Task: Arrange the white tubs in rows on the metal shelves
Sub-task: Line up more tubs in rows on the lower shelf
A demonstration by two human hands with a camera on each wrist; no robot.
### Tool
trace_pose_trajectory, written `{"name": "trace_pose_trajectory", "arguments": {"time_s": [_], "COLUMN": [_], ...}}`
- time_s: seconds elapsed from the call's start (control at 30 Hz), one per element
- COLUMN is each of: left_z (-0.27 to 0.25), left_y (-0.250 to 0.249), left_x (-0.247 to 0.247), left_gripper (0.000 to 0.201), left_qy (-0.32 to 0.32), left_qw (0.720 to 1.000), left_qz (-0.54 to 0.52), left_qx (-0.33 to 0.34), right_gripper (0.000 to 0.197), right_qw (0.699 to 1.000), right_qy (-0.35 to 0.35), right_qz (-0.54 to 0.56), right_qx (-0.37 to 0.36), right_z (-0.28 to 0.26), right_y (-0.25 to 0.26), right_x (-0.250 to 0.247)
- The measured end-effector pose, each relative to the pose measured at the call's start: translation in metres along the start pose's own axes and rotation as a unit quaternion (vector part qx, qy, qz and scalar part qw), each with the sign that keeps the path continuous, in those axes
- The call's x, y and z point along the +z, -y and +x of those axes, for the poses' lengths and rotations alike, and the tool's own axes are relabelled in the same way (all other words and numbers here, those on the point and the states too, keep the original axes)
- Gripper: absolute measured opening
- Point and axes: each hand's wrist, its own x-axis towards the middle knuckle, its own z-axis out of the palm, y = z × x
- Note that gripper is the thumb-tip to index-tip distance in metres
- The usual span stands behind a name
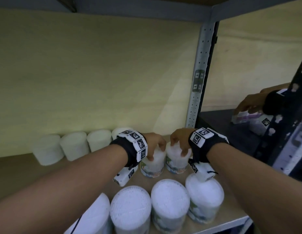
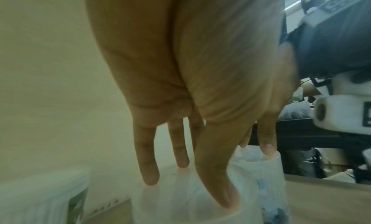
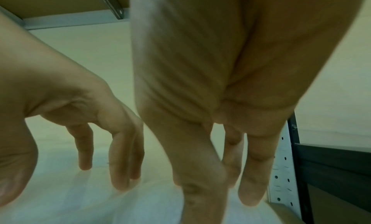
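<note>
Fingertips of our left hand point(image 1: 156, 142) and right hand point(image 1: 179, 141) curl down round two white, cotton-filled clear plastic tubs point(image 1: 152, 163) standing mid-shelf point(image 1: 16, 173); light, smooth-walled, likely tippy, best gripped at the rims.

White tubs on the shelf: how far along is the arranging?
Done: a back row stands along the wall and a front row at the edge. In hand: left hand and right hand each grip a middle tub from above. Left: seating these and filling their row.
</note>
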Motion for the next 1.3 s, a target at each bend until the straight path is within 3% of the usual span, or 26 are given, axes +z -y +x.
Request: {"name": "trace_pose_trajectory", "arguments": {"time_s": [0.4,0.57,0.87,1.07,1.3], "left_z": [-0.020,-0.027,-0.034,-0.043,-0.071], "left_y": [-0.039,-0.047,-0.042,-0.014,0.053], "left_x": [0.005,0.005,0.011,0.004,-0.011], "left_gripper": [0.060,0.057,0.059,0.055,0.048], "left_qy": [0.031,0.034,0.010,-0.018,-0.041], "left_qw": [0.999,0.998,0.999,0.999,0.990], "left_qz": [0.012,0.002,-0.011,-0.037,-0.054], "left_qx": [0.042,0.061,0.039,-0.034,-0.123], "right_gripper": [0.060,0.061,0.062,0.056,0.038], "right_qw": [0.997,0.999,0.999,0.999,0.992], "right_qy": [0.046,0.040,0.046,-0.009,-0.081], "right_qz": [-0.067,-0.036,0.013,0.048,0.091], "right_qx": [-0.006,-0.005,0.009,0.015,-0.016], "right_z": [-0.037,-0.048,-0.054,-0.047,-0.019], "right_y": [0.014,0.009,0.003,0.006,0.035], "right_x": [0.008,0.017,0.018,0.005,-0.018]}}
